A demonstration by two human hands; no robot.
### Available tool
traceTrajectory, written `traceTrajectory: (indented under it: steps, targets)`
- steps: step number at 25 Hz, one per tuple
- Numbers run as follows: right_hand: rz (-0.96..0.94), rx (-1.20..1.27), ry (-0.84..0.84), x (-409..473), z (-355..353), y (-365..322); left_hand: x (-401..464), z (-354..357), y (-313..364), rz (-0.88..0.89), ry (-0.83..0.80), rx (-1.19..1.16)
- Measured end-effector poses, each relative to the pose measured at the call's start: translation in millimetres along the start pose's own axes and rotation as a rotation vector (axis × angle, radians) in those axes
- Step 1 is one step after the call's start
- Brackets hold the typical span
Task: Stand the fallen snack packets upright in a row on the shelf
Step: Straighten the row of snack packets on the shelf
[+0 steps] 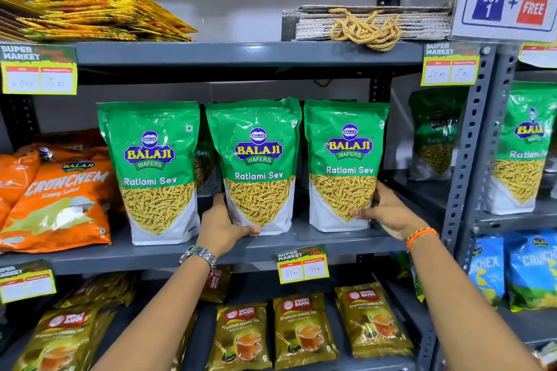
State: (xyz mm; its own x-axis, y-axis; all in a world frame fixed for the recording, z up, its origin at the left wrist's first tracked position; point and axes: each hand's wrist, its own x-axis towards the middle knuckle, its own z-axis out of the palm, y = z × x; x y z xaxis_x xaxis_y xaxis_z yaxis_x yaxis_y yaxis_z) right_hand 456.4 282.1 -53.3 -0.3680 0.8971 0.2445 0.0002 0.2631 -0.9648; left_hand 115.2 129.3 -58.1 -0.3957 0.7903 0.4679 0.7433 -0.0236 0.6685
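grey metal shop shelving with price tags clipped on the edges, and the middle shelf (271,250) has three green ratlami sev packets standing in a row up front: left packet (156,172), middle packet (259,166), right packet (343,163), with at least one more tucked behind the gap between left and middle. looks nearly done to me. main risk from here: these pouches are top-heavy and sit on soft bottoms, so letting go too fast or bumping one on the way out could tip it forward off the edge or into its neighbour, domino style. the middle one leans slightly too, so it may slump once unsupported. left hand (223,226) is curled loosely around the lower left corner of the middle packet, thumb across the front near the base, watch on the wrist. right hand (388,214) cups the lower right side of the right packet, thumb on the front, fingers behind, orange thread band on the wrist. both forearms reach up from below.
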Motion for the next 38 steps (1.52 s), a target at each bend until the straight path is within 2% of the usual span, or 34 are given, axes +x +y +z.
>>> traceTrajectory:
  steps: [2, 3, 5, 6, 7, 8, 11, 14, 18, 23, 27, 31, 38]
  targets:
    - [-0.012, -0.013, 0.037, -3.1, 1.0, -3.5, -9.0, -16.8, -1.4, 0.008, 0.138, -0.117]
    - [-0.025, -0.016, 0.076, -4.9, 3.1, -6.1, -14.4, -28.6, -7.3, 0.026, 0.295, -0.150]
    - [-0.102, -0.034, 0.180, -12.7, 13.7, -13.0, -25.2, -56.4, -27.2, 0.067, 0.645, -0.104]
    - [-0.161, -0.078, 0.243, -18.8, 22.3, -17.7, -29.6, -69.9, -37.0, 0.046, 0.756, -0.076]
    - [-0.226, -0.149, 0.315, -25.1, 34.7, -22.1, -32.6, -82.3, -45.2, -0.014, 0.786, -0.054]
    - [-0.287, -0.234, 0.399, -31.8, 49.3, -25.7, -32.9, -91.3, -51.2, -0.082, 0.747, -0.032]
    - [-0.371, -0.412, 0.636, -45.2, 94.2, -27.9, -27.6, -100.2, -59.1, -0.170, 0.482, 0.104]
    - [-0.275, -0.462, 0.800, -48.1, 111.1, -18.6, -23.2, -95.8, -57.5, -0.192, 0.316, 0.133]
    - [-0.076, -0.514, 0.711, -43.9, 102.9, -2.7, -17.9, -88.5, -56.7, -0.198, 0.367, 0.203]
    - [-0.001, -0.507, 0.569, -32.5, 84.2, -2.7, -11.4, -79.5, -58.1, -0.172, 0.397, 0.180]
    - [0.033, -0.499, 0.520, -28.9, 70.5, -1.2, -8.4, -77.1, -60.1, -0.169, 0.401, 0.167]
    - [0.076, -0.524, 0.544, -26.0, 82.7, -4.2, -7.3, -72.5, -61.7, -0.166, 0.390, 0.152]
    - [0.022, -0.617, 0.616, -21.6, 105.3, -9.1, -3.8, -67.9, -54.7, -0.199, 0.361, 0.183]
